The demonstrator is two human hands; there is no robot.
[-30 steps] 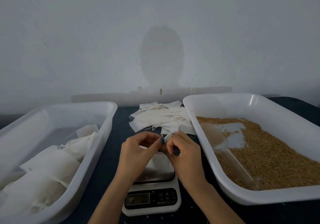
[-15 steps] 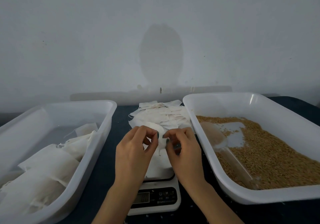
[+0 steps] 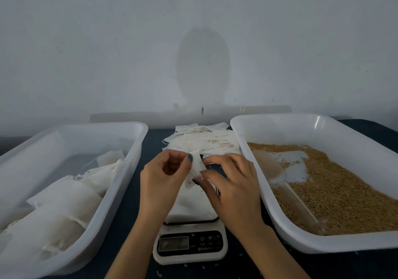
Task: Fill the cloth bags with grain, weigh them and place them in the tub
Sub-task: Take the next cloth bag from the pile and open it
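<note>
Both forearms reach in from the lower edge and meet over the middle of the table (image 3: 129, 192); the left hand (image 3: 165, 177) is held palm inward, its fingers curled, thumb and forefinger pinching the upper edge of the cloth bag (image 3: 193, 201); the right hand (image 3: 232, 184) lies back upward just beside it, fingers bent, also pinching that upper edge, so the two hands almost touch at the cloth; whether a drawstring runs between the fingers cannot be told. The one cloth bag in hand sits on the platform of the single scale (image 3: 189, 244), its body plump below the hands; the scale's display is too dim to read. There are two white tubs: the left tub (image 3: 137, 149) holds the filled bags (image 3: 64, 205), at least four, overlapping so that an exact count cannot be made; the right tub (image 3: 237, 132) holds loose grain (image 3: 333, 181) and one clear scoop (image 3: 280, 171) lying in it. Between the tubs, beyond the hands, lies one pile of empty bags (image 3: 206, 140), too many and too overlapped to count.
</note>
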